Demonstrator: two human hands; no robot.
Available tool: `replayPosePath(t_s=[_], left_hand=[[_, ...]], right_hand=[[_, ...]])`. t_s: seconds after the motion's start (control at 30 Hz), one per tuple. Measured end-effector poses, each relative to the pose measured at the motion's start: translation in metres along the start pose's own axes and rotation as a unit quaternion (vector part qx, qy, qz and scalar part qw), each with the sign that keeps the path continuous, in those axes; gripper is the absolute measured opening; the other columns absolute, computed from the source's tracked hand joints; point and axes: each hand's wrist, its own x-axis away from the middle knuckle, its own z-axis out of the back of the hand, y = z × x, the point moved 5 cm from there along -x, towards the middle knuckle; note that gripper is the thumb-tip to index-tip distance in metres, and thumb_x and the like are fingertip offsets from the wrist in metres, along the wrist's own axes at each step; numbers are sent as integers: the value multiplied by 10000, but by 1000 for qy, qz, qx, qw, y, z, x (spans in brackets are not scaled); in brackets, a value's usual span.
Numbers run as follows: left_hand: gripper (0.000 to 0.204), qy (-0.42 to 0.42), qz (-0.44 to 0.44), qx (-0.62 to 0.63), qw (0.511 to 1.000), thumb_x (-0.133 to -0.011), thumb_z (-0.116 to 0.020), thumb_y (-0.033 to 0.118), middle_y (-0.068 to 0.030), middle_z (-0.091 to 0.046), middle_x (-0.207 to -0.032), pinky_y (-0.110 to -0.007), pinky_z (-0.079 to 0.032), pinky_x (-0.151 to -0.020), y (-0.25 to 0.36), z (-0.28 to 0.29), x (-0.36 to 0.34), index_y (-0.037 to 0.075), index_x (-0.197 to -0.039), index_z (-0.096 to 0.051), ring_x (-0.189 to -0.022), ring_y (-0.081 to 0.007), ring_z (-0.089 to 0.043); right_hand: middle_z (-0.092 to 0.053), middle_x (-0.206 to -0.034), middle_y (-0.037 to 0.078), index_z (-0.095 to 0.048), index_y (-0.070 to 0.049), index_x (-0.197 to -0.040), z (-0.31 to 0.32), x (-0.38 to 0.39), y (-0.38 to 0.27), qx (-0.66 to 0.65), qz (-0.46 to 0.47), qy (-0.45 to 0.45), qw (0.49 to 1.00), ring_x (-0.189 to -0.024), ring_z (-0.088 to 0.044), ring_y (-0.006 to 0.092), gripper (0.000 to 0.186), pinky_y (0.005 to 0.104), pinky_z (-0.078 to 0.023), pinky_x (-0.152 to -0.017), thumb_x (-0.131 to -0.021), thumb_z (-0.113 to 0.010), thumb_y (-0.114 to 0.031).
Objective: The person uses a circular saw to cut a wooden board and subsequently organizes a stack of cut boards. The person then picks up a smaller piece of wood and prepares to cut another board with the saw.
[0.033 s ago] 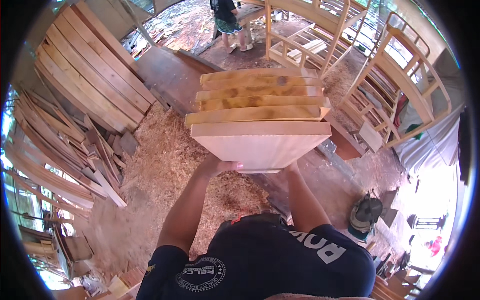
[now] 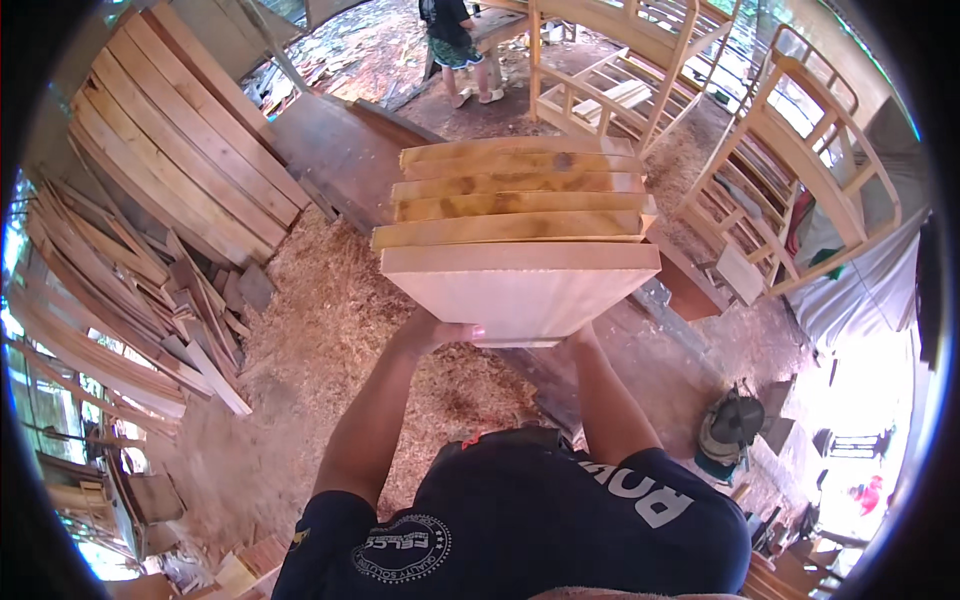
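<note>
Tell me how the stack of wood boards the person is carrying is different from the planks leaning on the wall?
The carried stack of short pale wooden boards lies flat and tidy, held up from below by the left hand and right hand. The long pale wooden planks against the wall slant side by side, untouched by either hand. The carried boards look shorter; some show dark stains. Both are bare, light-coloured wood.

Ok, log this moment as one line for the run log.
left hand: under boards, holding | right hand: under boards, mostly hidden | boards: stacked, carried at chest | floor: sawdust | left: planks
</note>
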Motion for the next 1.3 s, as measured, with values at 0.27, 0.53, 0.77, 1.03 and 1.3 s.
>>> replayPosePath(t_s=[0.27, 0.53, 0.77, 1.03, 1.3], left_hand=[[680, -12, 57, 17, 998, -752, -902, 123, -82, -692, -1240, -387, -535, -1003, -3, 2, 3, 19, -1356, -607, -1157, -215, -639], [623, -35, 39, 35, 998, -781, -896, 126, -70, -697, -1235, -384, -530, -1006, -14, 0, -6, 28, -1336, -630, -1155, -205, -641], [624, -16, 10, -14, 1000, -770, -896, 127, -74, -704, -1226, -381, -535, -991, -18, 3, -3, 37, -1333, -643, -1145, -206, -648], [748, 25, 49, 124, 991, -721, -905, 115, -74, -676, -1282, -395, -521, -1028, -33, -2, 2, 35, -1396, -594, -1203, -224, -626], [810, 82, 25, 219, 972, -673, -903, 74, -85, -669, -1311, -402, -521, -1042, -49, -4, 2, 44, -1415, -580, -1235, -247, -623]], right_hand=[[-424, -1642, 106, -314, -63, -1641, -1, 12, -39, 67, 2, -114, 991, -1493, -425, 255, 796, 446, -343, -1227, -1079, -422, -616], [-464, -1612, 104, -348, -58, -1624, -9, -8, -18, 29, 10, -35, 999, -1468, -457, 263, 738, 443, -362, -1218, -1095, -423, -566], [-499, -1586, 102, -378, -54, -1610, -8, 8, -36, 110, 23, -115, 987, -1446, -485, 270, 688, 441, -378, -1211, -1109, -424, -523], [-527, -1562, 107, -403, -34, -1596, -1, -4, -55, -26, -4, -18, 1000, -1451, -482, 259, 569, 422, -361, -1225, -1142, -426, -375], [-518, -1558, 98, -391, -42, -1595, -18, -22, -9, 16, -8, -6, 1000, -1410, -509, 275, 651, 450, -410, -1186, -1097, -515, -443]])
